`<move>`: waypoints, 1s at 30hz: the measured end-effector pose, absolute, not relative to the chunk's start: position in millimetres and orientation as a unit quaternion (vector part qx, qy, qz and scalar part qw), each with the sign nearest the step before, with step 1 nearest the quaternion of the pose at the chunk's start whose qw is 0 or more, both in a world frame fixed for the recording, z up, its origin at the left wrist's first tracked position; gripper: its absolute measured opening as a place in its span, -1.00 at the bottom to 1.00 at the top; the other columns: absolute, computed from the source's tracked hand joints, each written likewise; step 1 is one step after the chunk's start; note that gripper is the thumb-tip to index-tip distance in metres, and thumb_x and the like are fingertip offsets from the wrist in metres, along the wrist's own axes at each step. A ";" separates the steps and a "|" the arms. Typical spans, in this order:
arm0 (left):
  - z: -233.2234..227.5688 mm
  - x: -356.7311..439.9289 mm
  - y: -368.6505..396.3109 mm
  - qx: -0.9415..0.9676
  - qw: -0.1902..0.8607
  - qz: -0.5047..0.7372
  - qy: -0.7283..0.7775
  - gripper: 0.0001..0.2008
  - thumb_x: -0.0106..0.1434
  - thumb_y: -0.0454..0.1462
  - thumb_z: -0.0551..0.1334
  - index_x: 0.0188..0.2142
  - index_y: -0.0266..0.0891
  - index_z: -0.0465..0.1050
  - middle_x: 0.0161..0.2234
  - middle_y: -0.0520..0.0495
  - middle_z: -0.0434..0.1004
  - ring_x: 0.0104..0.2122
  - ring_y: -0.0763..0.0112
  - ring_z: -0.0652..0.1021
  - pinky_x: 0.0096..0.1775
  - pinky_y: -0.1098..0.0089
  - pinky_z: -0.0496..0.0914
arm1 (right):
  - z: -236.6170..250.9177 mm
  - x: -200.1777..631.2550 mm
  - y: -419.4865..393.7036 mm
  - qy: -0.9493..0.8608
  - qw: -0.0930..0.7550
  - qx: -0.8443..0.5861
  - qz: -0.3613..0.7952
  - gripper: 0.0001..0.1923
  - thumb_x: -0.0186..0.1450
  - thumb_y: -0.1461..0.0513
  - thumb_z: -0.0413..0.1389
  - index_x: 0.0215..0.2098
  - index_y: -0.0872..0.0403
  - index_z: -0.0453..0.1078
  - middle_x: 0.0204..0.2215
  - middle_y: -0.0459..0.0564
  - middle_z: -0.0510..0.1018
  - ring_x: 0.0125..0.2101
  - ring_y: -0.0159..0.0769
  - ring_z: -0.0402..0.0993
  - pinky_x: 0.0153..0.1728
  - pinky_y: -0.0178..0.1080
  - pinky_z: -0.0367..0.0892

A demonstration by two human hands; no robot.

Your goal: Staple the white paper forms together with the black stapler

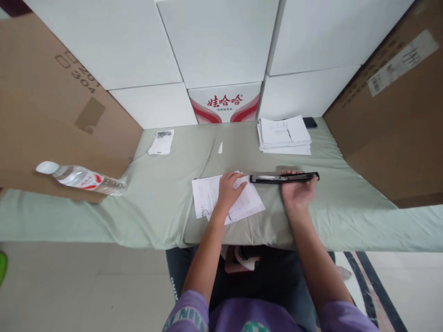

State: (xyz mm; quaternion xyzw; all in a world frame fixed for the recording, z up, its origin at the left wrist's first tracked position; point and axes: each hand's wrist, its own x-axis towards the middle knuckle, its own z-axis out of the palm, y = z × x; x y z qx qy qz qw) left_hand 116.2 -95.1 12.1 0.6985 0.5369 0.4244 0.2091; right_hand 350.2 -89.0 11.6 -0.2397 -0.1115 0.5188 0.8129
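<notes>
On the cloth-covered surface (166,184), the left hand (232,190) lies flat over loose sheets (247,205), thumb parted from the fingers, presumably to stop them sliding. The right hand (298,190), palm turned up, grips a black stapler (266,179), its front end beside the sheets' upper edge (perhaps held low for a steady aim). A paper stack (285,136) sits farther back. White cartons (221,41) hide their contents; how full the clear bottle (81,177) is, one cannot tell.

One stapler (266,179), one bottle (90,180), two brown cartons (44,106) (391,124)
</notes>
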 end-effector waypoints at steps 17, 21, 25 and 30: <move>36.3 -216.0 33.3 0.609 0.013 0.129 0.783 -0.57 0.33 -0.42 0.15 0.18 -0.19 0.40 0.28 -0.25 0.35 0.19 0.05 0.33 0.15 0.05 0.16 | -12.6 359.7 -75.6 -0.120 0.824 -0.294 0.469 -0.54 0.25 -0.18 0.18 -0.44 0.02 0.41 -0.44 -0.08 0.52 -0.25 -0.19 0.55 -0.02 0.09 0.48; 32.5 -220.1 44.7 0.631 -0.013 0.069 0.773 -0.64 0.42 -0.30 0.05 0.14 -0.20 0.43 0.24 -0.24 0.43 0.14 0.08 0.36 0.11 0.11 0.13 | -15.4 362.0 -74.7 -0.124 0.823 -0.293 0.470 -0.56 0.26 -0.16 0.17 -0.42 0.03 0.44 -0.41 -0.05 0.53 -0.21 -0.18 0.56 -0.01 0.08 0.48; 30.9 -215.2 46.4 0.626 -0.053 0.079 0.774 -0.60 0.47 -0.25 -0.07 0.04 -0.26 0.50 0.11 -0.31 0.54 0.08 0.06 0.42 0.09 0.11 0.09 | -14.7 362.4 -75.1 -0.120 0.821 -0.302 0.470 -0.55 0.27 -0.16 0.15 -0.42 0.04 0.45 -0.41 -0.03 0.52 -0.21 -0.17 0.58 -0.01 0.07 0.48; 38.5 -194.1 37.6 0.634 -0.059 0.196 0.745 -0.65 0.47 -0.18 0.01 -0.04 -0.24 0.54 -0.02 -0.26 0.60 0.00 0.10 0.48 0.09 0.15 0.12 | -13.2 359.8 -75.2 -0.126 0.826 -0.307 0.455 -0.60 0.27 -0.11 0.14 -0.39 0.05 0.45 -0.41 -0.01 0.53 -0.24 -0.17 0.59 -0.03 0.04 0.50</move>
